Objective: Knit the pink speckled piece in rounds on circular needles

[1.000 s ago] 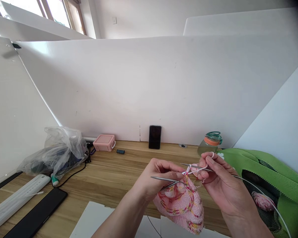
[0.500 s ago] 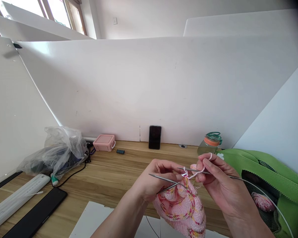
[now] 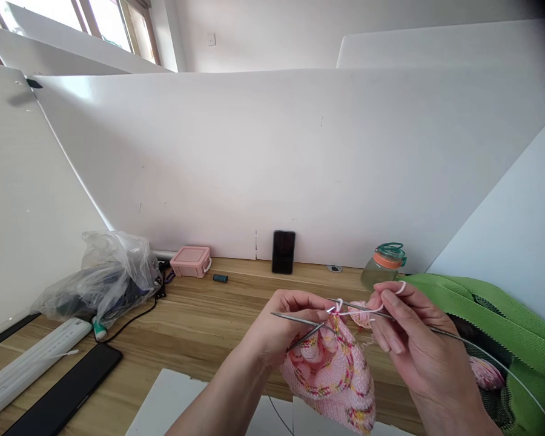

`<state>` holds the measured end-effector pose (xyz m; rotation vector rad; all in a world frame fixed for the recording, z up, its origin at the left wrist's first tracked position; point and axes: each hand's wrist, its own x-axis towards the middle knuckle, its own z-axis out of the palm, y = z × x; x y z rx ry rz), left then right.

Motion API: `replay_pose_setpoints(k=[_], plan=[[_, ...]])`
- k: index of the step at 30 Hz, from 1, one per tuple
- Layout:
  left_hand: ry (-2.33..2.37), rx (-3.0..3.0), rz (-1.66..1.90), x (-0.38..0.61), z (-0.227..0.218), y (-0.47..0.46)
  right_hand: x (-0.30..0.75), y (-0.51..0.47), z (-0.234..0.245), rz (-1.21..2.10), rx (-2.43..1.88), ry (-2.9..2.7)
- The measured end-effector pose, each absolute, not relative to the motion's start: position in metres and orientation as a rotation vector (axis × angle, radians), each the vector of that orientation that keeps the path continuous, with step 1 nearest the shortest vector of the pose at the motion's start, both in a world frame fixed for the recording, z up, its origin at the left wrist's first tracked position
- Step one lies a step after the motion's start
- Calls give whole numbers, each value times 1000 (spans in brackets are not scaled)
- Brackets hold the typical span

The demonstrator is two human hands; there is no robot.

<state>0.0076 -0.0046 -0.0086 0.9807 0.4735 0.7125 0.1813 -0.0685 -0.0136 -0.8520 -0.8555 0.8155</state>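
A pink knitted piece [image 3: 333,375] with yellow and red flecks hangs from thin metal knitting needles [image 3: 300,319] above the wooden desk [image 3: 200,327]. My left hand [image 3: 281,327] is closed, pinching the left needles and the top of the knitting. My right hand [image 3: 409,339] is closed on the right needle [image 3: 440,332], with a strand of pink yarn [image 3: 399,289] looped over its forefinger. The needle tips cross between the two hands.
A green bag [image 3: 518,351] with a pink yarn ball [image 3: 485,373] lies at the right. A jar with an orange and teal lid [image 3: 386,261], a black phone [image 3: 284,251], a pink box [image 3: 191,261], a plastic bag [image 3: 104,275], a white power strip [image 3: 31,363] and white partitions surround the desk.
My right hand has shifted slightly right and down, drawing the needle and yarn loop along. The knitting swung a little under the left hand.
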Motion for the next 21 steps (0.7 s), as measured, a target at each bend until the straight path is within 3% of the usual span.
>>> replay_pose_setpoints(k=[14, 21], plan=[[419, 979, 770, 9, -9, -7, 169, -85, -34, 479, -1005, -1109], [456, 952, 827, 7, -4, -4, 174, -87, -13, 526, -1233, -1313]])
